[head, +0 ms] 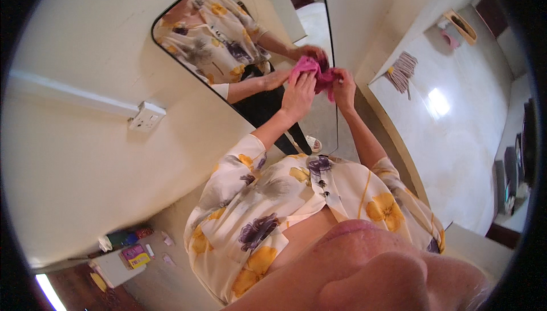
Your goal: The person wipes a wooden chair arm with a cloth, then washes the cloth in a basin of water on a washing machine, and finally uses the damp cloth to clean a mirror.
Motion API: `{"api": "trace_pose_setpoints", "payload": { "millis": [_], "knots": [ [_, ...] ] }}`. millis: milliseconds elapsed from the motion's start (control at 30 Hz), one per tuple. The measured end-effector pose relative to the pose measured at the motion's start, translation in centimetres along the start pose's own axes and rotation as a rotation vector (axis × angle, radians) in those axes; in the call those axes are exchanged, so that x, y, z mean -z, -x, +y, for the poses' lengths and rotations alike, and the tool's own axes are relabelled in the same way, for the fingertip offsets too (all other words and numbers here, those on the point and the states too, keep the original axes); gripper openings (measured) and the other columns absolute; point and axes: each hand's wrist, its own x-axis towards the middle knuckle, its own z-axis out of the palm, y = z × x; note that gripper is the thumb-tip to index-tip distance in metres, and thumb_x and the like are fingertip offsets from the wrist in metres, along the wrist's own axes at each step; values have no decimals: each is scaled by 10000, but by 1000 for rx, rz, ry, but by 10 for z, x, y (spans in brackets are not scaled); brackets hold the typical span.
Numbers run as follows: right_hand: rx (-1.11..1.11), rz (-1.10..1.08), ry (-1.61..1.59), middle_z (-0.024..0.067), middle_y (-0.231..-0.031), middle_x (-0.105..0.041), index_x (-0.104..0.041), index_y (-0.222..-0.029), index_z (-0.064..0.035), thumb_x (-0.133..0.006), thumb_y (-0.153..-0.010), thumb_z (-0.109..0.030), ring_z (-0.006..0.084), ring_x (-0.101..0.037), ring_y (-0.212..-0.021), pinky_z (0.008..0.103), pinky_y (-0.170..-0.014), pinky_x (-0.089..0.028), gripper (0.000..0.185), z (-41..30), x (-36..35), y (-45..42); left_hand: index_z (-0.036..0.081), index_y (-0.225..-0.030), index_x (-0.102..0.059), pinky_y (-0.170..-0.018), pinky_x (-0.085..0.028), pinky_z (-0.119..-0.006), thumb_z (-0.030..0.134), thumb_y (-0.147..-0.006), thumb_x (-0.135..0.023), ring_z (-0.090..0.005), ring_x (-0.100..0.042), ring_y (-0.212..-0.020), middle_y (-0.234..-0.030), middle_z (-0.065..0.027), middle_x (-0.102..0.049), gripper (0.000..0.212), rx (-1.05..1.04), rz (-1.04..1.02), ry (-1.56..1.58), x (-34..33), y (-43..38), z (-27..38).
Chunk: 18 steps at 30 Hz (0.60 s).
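Note:
A bright pink cloth (323,83) is bunched between my two hands, in front of a black-framed wall mirror (280,20). My left hand (299,95) holds the cloth with its fingers laid over the left part. At the right end, my right hand (344,88) pinches the cloth near the mirror's right edge. Whether the cloth touches the glass is hard to tell. The mirror reflects both hands, the cloth, my floral shirt, dark trousers and a pale sandal.
A white wall socket (147,117) is left of the mirror. Right, beyond a raised floor edge (395,146), are a mop head (401,71) and a dustpan-like orange object (460,26). A low white surface (115,267) at lower left bears a purple-and-yellow box (136,256).

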Motion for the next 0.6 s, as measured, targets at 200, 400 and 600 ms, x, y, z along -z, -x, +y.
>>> {"api": "trace_pose_setpoints", "payload": {
  "millis": [200, 400, 600],
  "knots": [
    [718, 282, -82, 160, -1396, -594, -665, -1261, -87, -654, -902, -39, 381, -574, -1256, 469, -1036, -463, 362, -192, -23, -116, 62, -1252, -651, -1162, -256, -605, 246, -904, -677, -388, -472, -1346, -1438, -181, -541, 395, 270, 610, -45, 145, -66, -97],
    [992, 15, 76, 167, -1553, -461, -620, -1364, -119, -673, -866, -68, 378, -494, -1367, 544, -1089, -389, 503, -221, -90, -71, 36, -1222, -616, -1157, -256, -632, 162, -879, -679, -428, -438, -1364, -1447, -194, -511, 371, 447, 738, -80, 171, -26, -119],
    [936, -329, 132, 136, -1607, -402, -649, -1346, -145, -706, -811, -68, 426, -441, -1401, 534, -1136, -337, 543, -146, -96, 4, 20, -1227, -587, -1177, -228, -649, 113, -897, -647, -463, -385, -1411, -1482, -214, -480, 348, 634, 538, -29, 110, 64, -67]
  ]
}}
